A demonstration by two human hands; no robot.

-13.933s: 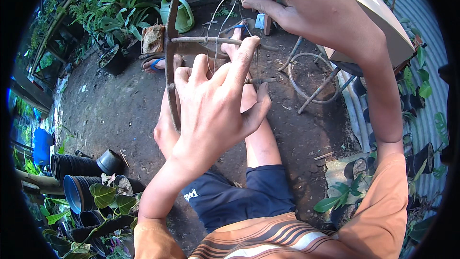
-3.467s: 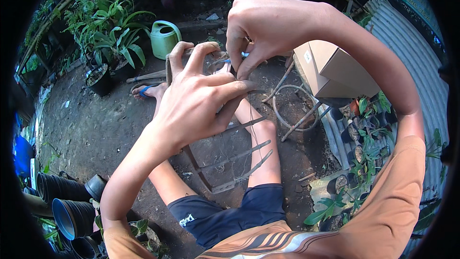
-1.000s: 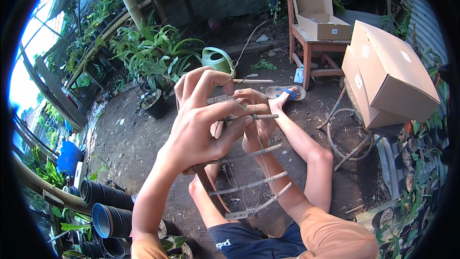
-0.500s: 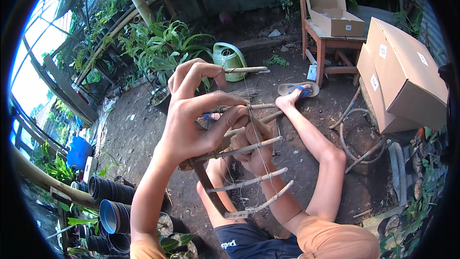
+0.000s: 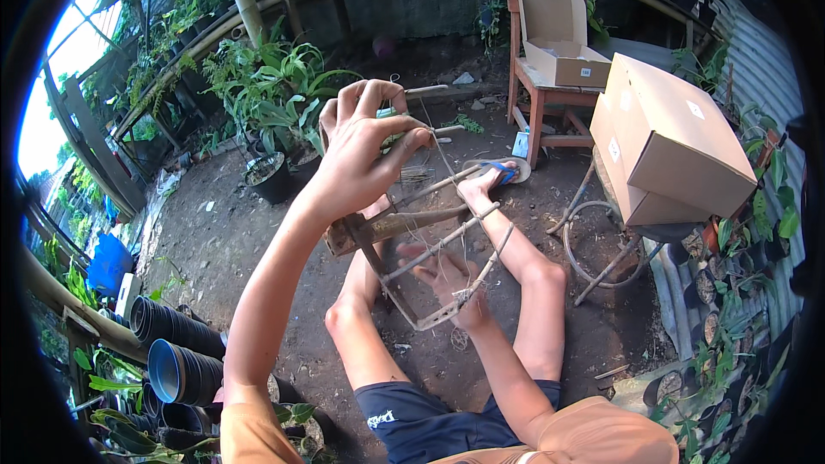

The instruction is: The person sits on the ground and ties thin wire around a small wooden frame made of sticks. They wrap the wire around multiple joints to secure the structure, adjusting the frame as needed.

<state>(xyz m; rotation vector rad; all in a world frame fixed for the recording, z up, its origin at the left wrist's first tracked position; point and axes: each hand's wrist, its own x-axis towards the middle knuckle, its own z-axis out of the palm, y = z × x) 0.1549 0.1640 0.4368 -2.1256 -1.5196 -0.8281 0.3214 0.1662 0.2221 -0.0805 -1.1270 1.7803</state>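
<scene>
A wooden frame (image 5: 369,249) with several thin sticks jutting from it is in front of me, tilted, with thin string (image 5: 443,155) tied from stick to stick. My left hand (image 5: 365,142) is closed near the upper end, thumb and forefinger pinching a stick (image 5: 449,130) where the string meets it. Below, my right hand (image 5: 451,283) is behind the lower sticks, its fingers apart and blurred by motion. Nothing is clearly visible in it. A small tangle of string (image 5: 460,339) hangs beneath the frame's lower corner.
Cardboard boxes (image 5: 679,146) are stacked at the right, and an open box (image 5: 567,60) rests on a wooden chair (image 5: 537,99). Nested black pots (image 5: 185,374) lie at lower left. Potted plants (image 5: 266,86) grow at far left, beside a blue container (image 5: 109,262).
My right hand has left the string by my left fingers and dropped lower, behind the sticks. The left hand keeps its pinch, and the frame has tilted. The whole view has shifted.
</scene>
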